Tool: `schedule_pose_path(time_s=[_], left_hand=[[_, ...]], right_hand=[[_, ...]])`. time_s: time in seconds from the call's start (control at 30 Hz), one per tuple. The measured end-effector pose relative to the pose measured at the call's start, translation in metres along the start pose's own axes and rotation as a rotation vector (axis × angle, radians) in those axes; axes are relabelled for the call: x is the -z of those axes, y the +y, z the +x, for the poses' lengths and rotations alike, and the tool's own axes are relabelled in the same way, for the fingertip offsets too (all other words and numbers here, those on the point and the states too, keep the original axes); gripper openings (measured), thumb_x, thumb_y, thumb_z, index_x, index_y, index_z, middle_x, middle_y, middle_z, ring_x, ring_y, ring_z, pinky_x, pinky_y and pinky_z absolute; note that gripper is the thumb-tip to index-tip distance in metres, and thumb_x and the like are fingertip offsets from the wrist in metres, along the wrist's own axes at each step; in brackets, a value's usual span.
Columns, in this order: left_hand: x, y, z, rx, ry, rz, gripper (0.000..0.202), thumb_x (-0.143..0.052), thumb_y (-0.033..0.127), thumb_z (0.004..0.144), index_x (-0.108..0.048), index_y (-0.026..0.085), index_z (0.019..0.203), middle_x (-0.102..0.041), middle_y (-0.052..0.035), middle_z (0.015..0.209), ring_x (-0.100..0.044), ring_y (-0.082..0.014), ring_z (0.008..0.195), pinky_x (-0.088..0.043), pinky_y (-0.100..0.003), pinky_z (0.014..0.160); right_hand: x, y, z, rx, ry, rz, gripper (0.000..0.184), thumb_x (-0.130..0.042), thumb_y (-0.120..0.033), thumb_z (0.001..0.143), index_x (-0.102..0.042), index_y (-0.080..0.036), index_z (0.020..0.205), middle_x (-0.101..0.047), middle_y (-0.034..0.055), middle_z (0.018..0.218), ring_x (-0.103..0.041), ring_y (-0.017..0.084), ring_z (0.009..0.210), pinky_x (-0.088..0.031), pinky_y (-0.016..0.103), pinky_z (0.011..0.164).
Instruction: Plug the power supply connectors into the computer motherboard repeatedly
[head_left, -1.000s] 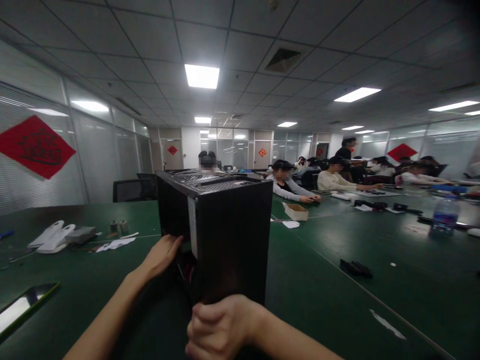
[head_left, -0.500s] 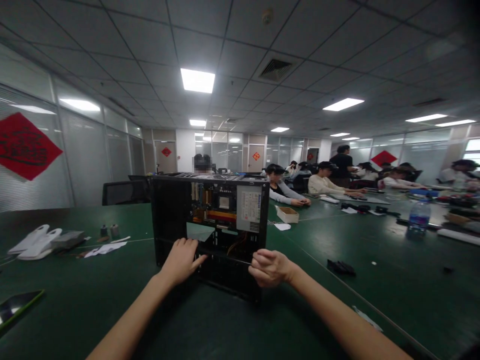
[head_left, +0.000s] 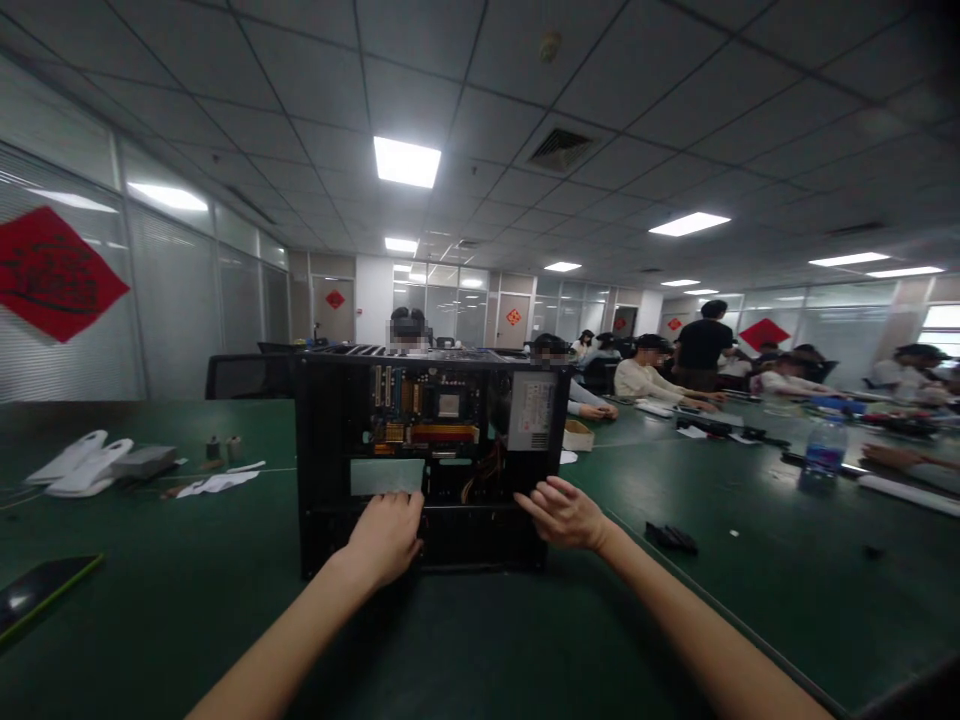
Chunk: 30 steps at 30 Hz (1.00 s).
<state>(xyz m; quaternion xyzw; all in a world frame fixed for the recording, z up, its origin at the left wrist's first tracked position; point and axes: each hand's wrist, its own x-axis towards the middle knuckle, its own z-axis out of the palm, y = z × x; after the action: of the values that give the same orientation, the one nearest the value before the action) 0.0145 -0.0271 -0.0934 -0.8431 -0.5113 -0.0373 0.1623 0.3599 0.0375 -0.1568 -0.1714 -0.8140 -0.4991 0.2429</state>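
Computer case (head_left: pixel 557 500), 1, black: standing upright on the green surface (head_left: pixel 187 550), directly in front of the person, open side facing the camera. Fitted inside: motherboard (head_left: pixel 425 410) in the upper part; labelled power supply (head_left: pixel 529 410) at upper right; loose cables (head_left: pixel 491 475) below it; pale rectangular panel (head_left: pixel 375 477) at lower left. Crossbar (head_left: pixel 465 507), 1, black, running horizontally across the lower part of the opening. Left hand (head_left: pixel 386 535): at the crossbar, left of centre, back toward the camera, fingers bent; whether it grips the bar cannot be told, the palm side being hidden. Right hand (head_left: pixel 559 510): at the right end of the crossbar, index finger stretched toward the bar, other fingers curled; whether anything is held cannot be told. To the left on the surface: dark-screened device (head_left: pixel 49 595) with green edge, 1; white objects (head_left: pixel 90 475), overlapping, beside a grey block (head_left: pixel 146 461); small cylinders (head_left: pixel 214 451), 2; crumpled white paper (head_left: pixel 217 484). To the right: open carton (head_left: pixel 579 437), partly behind the case; black item (head_left: pixel 671 538), crumpled; clear bottle (head_left: pixel 826 447), upright. Beyond: seated people, and 1 standing person (head_left: pixel 703 345) in black.
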Motion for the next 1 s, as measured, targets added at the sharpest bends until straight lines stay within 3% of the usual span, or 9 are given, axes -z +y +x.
schedule_pose_path(time_s=[0.13,0.27,0.33,0.47,0.67,0.87,0.93,1.0], left_hand=[[0.011,0.018,-0.004,-0.035,-0.05,0.003,0.039,-0.056,0.013,0.084,-0.058,0.002,0.121,-0.068,-0.0221,0.108,-0.066,-0.0355,0.097,-0.055,-0.047,0.081],[0.015,0.028,-0.008,-0.042,-0.114,0.015,0.052,-0.047,-0.005,0.079,-0.051,0.0,0.131,-0.07,-0.0215,0.106,-0.068,-0.0324,0.096,-0.057,-0.044,0.08],[0.012,0.028,-0.008,-0.033,-0.104,-0.032,0.045,-0.053,0.006,0.084,-0.052,0.003,0.129,-0.07,-0.0204,0.106,-0.069,-0.0326,0.094,-0.057,-0.043,0.079],[0.003,0.019,-0.005,-0.005,-0.042,-0.124,0.042,-0.062,0.046,0.087,-0.062,0.013,0.112,-0.072,-0.0173,0.096,-0.07,-0.0355,0.089,-0.057,-0.045,0.075],[-0.006,0.006,0.001,-0.033,0.014,-0.112,0.03,-0.061,0.043,0.089,-0.065,0.016,0.102,-0.073,-0.0152,0.088,-0.071,-0.0338,0.084,-0.056,-0.043,0.072],[-0.005,-0.006,0.002,-0.042,0.03,-0.123,0.028,-0.06,0.043,0.088,-0.067,0.017,0.098,-0.073,-0.0147,0.087,-0.071,-0.0355,0.085,-0.055,-0.043,0.071],[-0.004,-0.005,0.001,-0.035,0.036,-0.118,0.029,-0.059,0.043,0.089,-0.066,0.017,0.099,-0.073,-0.0145,0.087,-0.071,-0.0361,0.084,-0.055,-0.044,0.071],[-0.004,-0.004,0.0,-0.032,0.037,-0.109,0.029,-0.057,0.043,0.089,-0.066,0.017,0.1,-0.073,-0.0144,0.087,-0.071,-0.0364,0.083,-0.055,-0.045,0.07]], right_hand=[[-0.007,-0.002,-0.015,-0.123,-0.052,-0.04,0.03,-0.056,-0.026,0.087,-0.065,-0.018,0.114,-0.069,0.0058,0.095,-0.054,0.021,0.104,-0.034,0.037,0.106],[-0.015,-0.008,-0.025,-0.223,-0.039,-0.048,0.026,-0.055,-0.027,0.088,-0.063,-0.018,0.112,-0.07,0.0075,0.104,-0.053,0.022,0.11,-0.032,0.04,0.109],[-0.018,-0.012,-0.026,-0.258,-0.015,-0.045,0.025,-0.054,-0.027,0.089,-0.063,-0.018,0.111,-0.07,0.0081,0.105,-0.054,0.023,0.112,-0.031,0.041,0.11],[-0.015,-0.022,-0.02,-0.352,-0.037,-0.02,0.027,-0.054,-0.032,0.091,-0.062,-0.016,0.112,-0.07,0.0097,0.108,-0.054,0.025,0.115,-0.031,0.044,0.111],[-0.005,-0.04,-0.004,-0.507,-0.042,0.039,0.029,-0.052,-0.033,0.094,-0.062,-0.014,0.113,-0.069,0.0114,0.108,-0.055,0.028,0.114,-0.031,0.05,0.111],[0.012,-0.05,0.037,-0.52,-0.075,0.224,0.027,-0.049,-0.031,0.095,-0.064,-0.015,0.111,-0.066,0.0122,0.116,-0.055,0.029,0.115,-0.033,0.054,0.111],[0.015,-0.047,0.067,-0.579,-0.123,0.371,0.028,-0.046,-0.031,0.096,-0.065,-0.015,0.111,-0.065,0.0135,0.118,-0.058,0.027,0.112,-0.042,0.048,0.105],[0.009,-0.04,0.098,-0.733,-0.272,0.563,0.032,-0.04,-0.032,0.099,-0.067,-0.017,0.107,-0.069,0.0108,0.109,-0.064,0.022,0.101,-0.05,0.036,0.09]])
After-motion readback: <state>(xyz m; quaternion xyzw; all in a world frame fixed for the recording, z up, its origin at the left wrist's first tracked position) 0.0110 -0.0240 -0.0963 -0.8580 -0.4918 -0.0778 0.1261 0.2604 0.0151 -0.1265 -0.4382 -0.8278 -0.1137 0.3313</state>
